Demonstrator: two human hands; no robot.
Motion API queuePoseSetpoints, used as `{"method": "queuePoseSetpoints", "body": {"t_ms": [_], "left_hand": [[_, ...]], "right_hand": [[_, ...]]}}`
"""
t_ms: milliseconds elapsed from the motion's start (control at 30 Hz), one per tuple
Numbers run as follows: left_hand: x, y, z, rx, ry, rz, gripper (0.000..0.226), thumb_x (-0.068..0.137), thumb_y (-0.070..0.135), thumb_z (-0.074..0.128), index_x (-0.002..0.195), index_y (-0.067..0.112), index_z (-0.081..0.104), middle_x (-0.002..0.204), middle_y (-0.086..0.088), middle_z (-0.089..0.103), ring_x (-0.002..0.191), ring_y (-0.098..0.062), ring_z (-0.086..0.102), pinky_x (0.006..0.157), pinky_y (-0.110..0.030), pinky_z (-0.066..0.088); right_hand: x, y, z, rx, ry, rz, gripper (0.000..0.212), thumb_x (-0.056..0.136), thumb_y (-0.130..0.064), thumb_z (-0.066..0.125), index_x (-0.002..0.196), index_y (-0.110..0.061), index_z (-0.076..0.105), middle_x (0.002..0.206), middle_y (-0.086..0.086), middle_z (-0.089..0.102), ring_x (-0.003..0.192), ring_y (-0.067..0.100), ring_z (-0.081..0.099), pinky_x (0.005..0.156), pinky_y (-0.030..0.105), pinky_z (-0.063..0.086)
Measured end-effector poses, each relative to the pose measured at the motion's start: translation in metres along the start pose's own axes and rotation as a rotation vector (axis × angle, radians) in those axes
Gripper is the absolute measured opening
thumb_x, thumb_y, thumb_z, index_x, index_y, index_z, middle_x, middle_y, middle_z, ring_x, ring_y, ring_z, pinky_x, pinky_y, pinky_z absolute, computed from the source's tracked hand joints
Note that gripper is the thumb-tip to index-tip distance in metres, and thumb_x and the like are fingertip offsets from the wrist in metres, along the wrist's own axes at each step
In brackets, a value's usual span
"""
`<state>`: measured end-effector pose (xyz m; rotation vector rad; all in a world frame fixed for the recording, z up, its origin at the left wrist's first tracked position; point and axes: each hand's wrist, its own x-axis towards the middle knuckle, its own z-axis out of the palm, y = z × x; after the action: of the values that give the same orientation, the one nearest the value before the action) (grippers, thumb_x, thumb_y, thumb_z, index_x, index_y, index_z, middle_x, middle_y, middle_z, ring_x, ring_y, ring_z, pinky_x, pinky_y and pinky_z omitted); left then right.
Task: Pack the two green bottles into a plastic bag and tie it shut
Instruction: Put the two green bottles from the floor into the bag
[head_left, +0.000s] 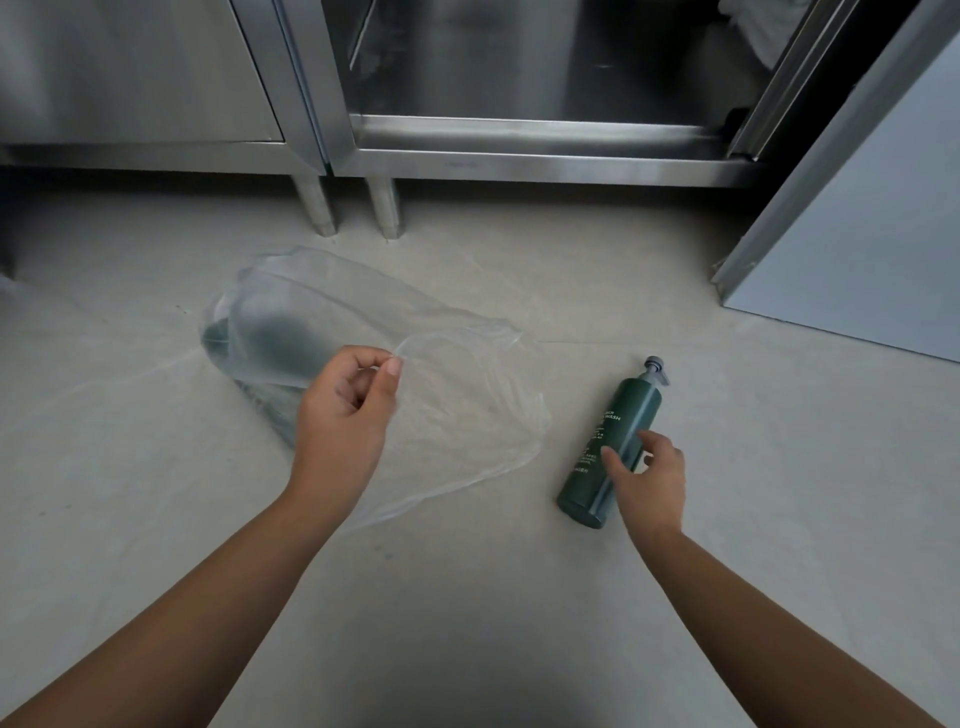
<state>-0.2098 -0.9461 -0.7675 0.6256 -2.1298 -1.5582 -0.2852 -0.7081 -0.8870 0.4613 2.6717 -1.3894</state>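
- The left hand (343, 410) pinches a rim fold of the clear thin plastic bag (467, 415) between thumb and forefinger, just left of the frame's centre; its other fingers curl loosely into the palm
- From that pinch the bag spreads flat over the pale grey floor (156, 493), up toward the left and down toward the right; its film is so sheer that its lower edge is hard to trace, and the left wrist covers part of it
- Inside the bag's far end, left of centre, lies the second dark green bottle (270, 348); it shows only as a blurred dark shape through the film, so its top and label cannot be made out
- The right hand (649, 478) curls thumb and forefinger onto the lower body of the dark green cylindrical pump bottle (623, 415), right of centre; how firmly they close cannot be told
- That bottle lies on its side on the floor outside the bag, grey pump pointing up the frame, base toward the viewer; its white print is too small to read in full
- A stainless steel cabinet (519, 156) on short legs crosses the top, cut off by the upper edge; a grey-blue panel (883, 234) leans in at upper right, cut by the right edge
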Motion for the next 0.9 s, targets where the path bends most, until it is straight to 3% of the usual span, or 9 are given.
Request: {"method": "queuePoseSetpoints", "body": {"t_ms": [167, 267, 433, 533, 667, 833, 900], "left_hand": [[0.0, 0.0, -0.003, -0.019, 0.01, 0.019, 0.018, 0.089, 0.02, 0.053, 0.073, 0.027, 0.054, 0.061, -0.003, 0.051, 0.052, -0.014, 0.044, 0.045, -0.027, 0.041], [-0.001, -0.001, -0.006, -0.028, 0.013, 0.038, 0.019, 0.089, 0.018, 0.054, 0.072, 0.027, 0.054, 0.061, -0.003, 0.052, 0.056, -0.012, 0.046, 0.049, -0.015, 0.04], [-0.003, -0.005, -0.011, -0.041, 0.006, 0.029, 0.017, 0.089, 0.017, 0.054, 0.073, 0.025, 0.056, 0.066, -0.013, 0.052, 0.06, -0.018, 0.045, 0.051, -0.016, 0.04], [-0.003, -0.005, -0.014, -0.042, 0.014, 0.027, 0.017, 0.089, 0.018, 0.054, 0.073, 0.025, 0.056, 0.068, -0.014, 0.053, 0.061, -0.02, 0.046, 0.053, -0.017, 0.041], [-0.003, -0.005, -0.016, -0.037, 0.016, 0.024, 0.017, 0.089, 0.019, 0.054, 0.073, 0.025, 0.056, 0.069, -0.017, 0.054, 0.062, -0.021, 0.046, 0.053, -0.019, 0.041], [-0.003, -0.005, -0.016, -0.028, 0.019, 0.03, 0.016, 0.089, 0.019, 0.054, 0.074, 0.025, 0.056, 0.069, -0.017, 0.054, 0.06, -0.017, 0.046, 0.052, -0.016, 0.041], [-0.003, -0.005, -0.015, -0.016, 0.014, 0.033, 0.016, 0.089, 0.019, 0.054, 0.074, 0.025, 0.056, 0.069, -0.017, 0.054, 0.059, -0.014, 0.046, 0.052, -0.015, 0.041]], "right_hand": [[0.0, 0.007, 0.008, 0.017, -0.084, 0.113, 0.064, 0.077, -0.027, 0.069, 0.132, -0.016, 0.037, 0.123, 0.014, 0.045, 0.102, 0.029, 0.053, 0.089, 0.049, 0.05], [-0.001, 0.009, 0.012, 0.019, -0.097, 0.147, 0.069, 0.076, -0.024, 0.071, 0.134, -0.016, 0.035, 0.124, 0.016, 0.044, 0.095, 0.023, 0.048, 0.088, 0.046, 0.048], [-0.001, 0.005, 0.016, 0.03, -0.105, 0.201, 0.08, 0.073, -0.029, 0.073, 0.138, -0.018, 0.027, 0.127, 0.019, 0.036, 0.091, 0.028, 0.045, 0.085, 0.043, 0.045], [0.001, 0.007, 0.02, 0.067, -0.13, 0.251, 0.087, 0.071, -0.031, 0.075, 0.139, -0.021, 0.023, 0.128, 0.019, 0.04, 0.099, 0.034, 0.049, 0.083, 0.042, 0.048], [0.003, 0.009, 0.023, 0.111, -0.169, 0.284, 0.087, 0.072, -0.026, 0.074, 0.139, -0.023, 0.02, 0.128, 0.017, 0.049, 0.105, 0.037, 0.053, 0.084, 0.054, 0.051], [0.005, 0.01, 0.023, 0.087, -0.266, 0.237, 0.088, 0.077, -0.016, 0.07, 0.144, -0.022, 0.013, 0.136, 0.015, 0.044, 0.112, 0.036, 0.05, 0.078, 0.042, 0.05], [0.004, 0.011, 0.024, 0.038, -0.3, 0.202, 0.089, 0.076, -0.015, 0.07, 0.144, -0.025, 0.012, 0.135, 0.015, 0.043, 0.112, 0.035, 0.049, 0.082, 0.046, 0.051]]}}
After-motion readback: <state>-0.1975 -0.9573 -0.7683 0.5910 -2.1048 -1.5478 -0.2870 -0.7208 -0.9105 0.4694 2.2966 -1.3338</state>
